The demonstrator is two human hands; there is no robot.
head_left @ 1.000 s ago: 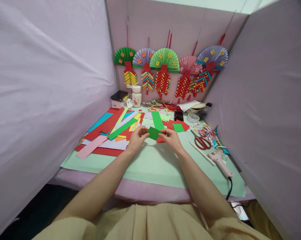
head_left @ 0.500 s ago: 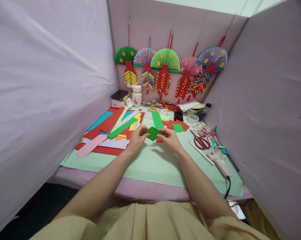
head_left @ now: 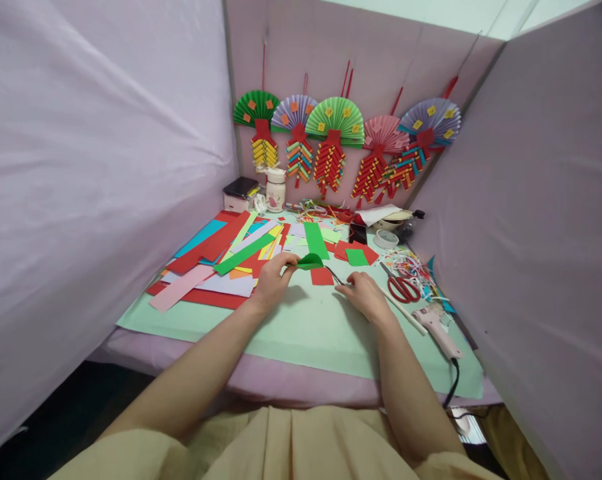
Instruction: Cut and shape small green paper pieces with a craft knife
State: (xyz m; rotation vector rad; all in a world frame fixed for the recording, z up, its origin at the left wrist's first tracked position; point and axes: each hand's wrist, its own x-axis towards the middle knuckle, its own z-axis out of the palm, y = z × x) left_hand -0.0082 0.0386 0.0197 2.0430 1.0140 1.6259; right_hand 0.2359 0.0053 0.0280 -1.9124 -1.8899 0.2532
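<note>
Between the fingers and thumb of my left hand (head_left: 275, 280) is a small green paper piece (head_left: 311, 262), its right part curled up. My right hand (head_left: 365, 293) is closed on slim metal tweezers (head_left: 335, 275), whose tip points at the right end of the green paper. A red paper square (head_left: 322, 277) lies on the table just below that end. Off to the right rest red-handled scissors (head_left: 403, 289), a white stick (head_left: 405, 312) and a pale pink glue gun (head_left: 438, 330) with a black cord.
Coloured paper strips (head_left: 221, 247) overlap on the left. A green square (head_left: 356, 257) sits on red paper, near a tape roll (head_left: 385, 239) and a pile of paper scraps (head_left: 415, 263). A white bottle (head_left: 275, 190) stands at the back, under several hanging paper fans (head_left: 335, 120).
My right hand has let go of the green paper, moved right and down, and now holds tweezers. The green paper, flat before, is now curled in my left hand.
</note>
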